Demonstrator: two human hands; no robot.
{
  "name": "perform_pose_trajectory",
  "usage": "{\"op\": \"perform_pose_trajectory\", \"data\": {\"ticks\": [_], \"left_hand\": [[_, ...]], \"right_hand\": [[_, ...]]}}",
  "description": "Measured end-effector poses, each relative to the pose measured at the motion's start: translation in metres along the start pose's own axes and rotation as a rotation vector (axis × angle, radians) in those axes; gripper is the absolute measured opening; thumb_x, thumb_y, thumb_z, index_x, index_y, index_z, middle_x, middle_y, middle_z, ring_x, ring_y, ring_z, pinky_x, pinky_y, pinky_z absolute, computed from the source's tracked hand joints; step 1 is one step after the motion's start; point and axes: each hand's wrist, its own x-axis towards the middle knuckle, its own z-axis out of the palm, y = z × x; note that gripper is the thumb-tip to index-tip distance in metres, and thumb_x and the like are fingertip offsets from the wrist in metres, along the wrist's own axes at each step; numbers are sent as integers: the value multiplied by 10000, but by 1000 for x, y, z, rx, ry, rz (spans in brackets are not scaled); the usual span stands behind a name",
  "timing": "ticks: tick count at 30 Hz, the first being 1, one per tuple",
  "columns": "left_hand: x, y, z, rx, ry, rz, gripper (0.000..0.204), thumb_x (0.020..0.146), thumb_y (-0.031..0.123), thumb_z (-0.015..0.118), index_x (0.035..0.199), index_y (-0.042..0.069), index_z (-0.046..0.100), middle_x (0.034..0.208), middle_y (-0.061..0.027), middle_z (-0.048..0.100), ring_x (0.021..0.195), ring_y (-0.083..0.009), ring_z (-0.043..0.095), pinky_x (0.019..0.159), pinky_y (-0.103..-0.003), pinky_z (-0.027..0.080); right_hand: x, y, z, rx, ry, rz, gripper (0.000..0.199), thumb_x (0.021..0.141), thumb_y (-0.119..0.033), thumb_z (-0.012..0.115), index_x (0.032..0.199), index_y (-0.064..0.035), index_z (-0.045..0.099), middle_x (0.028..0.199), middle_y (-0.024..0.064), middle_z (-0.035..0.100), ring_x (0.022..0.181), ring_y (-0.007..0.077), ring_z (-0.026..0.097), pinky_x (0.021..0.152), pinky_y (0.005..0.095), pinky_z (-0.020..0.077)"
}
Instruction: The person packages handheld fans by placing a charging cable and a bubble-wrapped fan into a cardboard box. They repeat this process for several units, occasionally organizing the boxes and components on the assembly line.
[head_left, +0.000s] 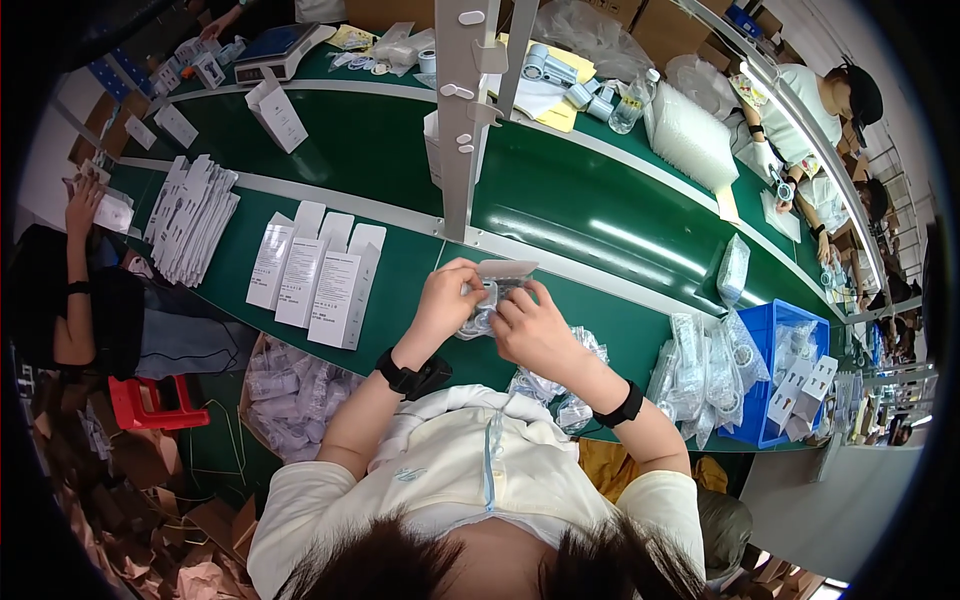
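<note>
Both my hands meet over the green bench in front of me. My left hand [449,299] has its fingers closed on the left side of a clear plastic bag [487,297] with pale grey parts inside. On the bag's right side, the bent fingers of my right hand [531,322] are closed too. A pale card flap [508,268] stands up just beyond my fingertips; what it belongs to is hidden. Several bagged grey parts [540,386] lie under my right forearm. Left of my hands stand three open white boxes [335,300], their top flaps raised.
Flat white cartons [190,222] are stacked at the left. Bagged parts [695,370] and a blue crate [752,375] sit at the right. A metal post [460,130] rises beyond my hands, before a green conveyor belt [590,225]. Co-workers sit left and far right.
</note>
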Motion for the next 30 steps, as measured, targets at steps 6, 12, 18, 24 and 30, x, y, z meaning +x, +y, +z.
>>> {"op": "perform_pose_trajectory", "data": {"ticks": [6, 12, 18, 24, 30], "left_hand": [[-2, -3, 5, 15, 27, 12, 99, 623, 11, 663, 675, -14, 583, 877, -111, 586, 789, -278, 588, 690, -317, 460], [-4, -8, 3, -41, 62, 40, 129, 610, -9, 677, 693, -24, 580, 801, -97, 580, 729, -229, 584, 633, -291, 448], [-7, -10, 5, -73, 111, 51, 106, 621, -14, 671, 691, -17, 592, 783, -87, 582, 725, -203, 585, 608, -284, 444], [-14, -26, -32, -234, 128, 10, 346, 677, 125, 699, 986, 42, 571, 1147, -124, 497, 1053, -289, 494, 838, -382, 422], [-31, -74, -90, 1052, 194, -489, 809, 661, 198, 715, 1330, 94, 273, 1394, -186, 174, 1303, -370, 90, 984, -597, 150]], "right_hand": [[15, 16, 3, 244, -155, 45, 207, 615, -191, 630, 752, -48, 571, 807, 45, 537, 830, 204, 503, 802, 347, 398], [14, 2, 11, 65, 104, -7, 159, 679, -207, 610, 743, -64, 583, 695, 19, 537, 749, 191, 519, 758, 331, 403], [5, -18, 23, 211, 40, 29, 224, 711, -245, 611, 792, -38, 586, 779, 39, 560, 781, 180, 520, 788, 356, 399], [-16, -3, 23, 154, 284, -20, 545, 625, -281, 720, 1074, -48, 518, 1114, 100, 514, 1053, 216, 471, 977, 402, 310], [-28, 14, 66, 573, 578, 389, 981, 539, -213, 792, 1343, -71, 246, 1299, 203, 330, 1193, 299, 374, 1003, 427, 276]]}}
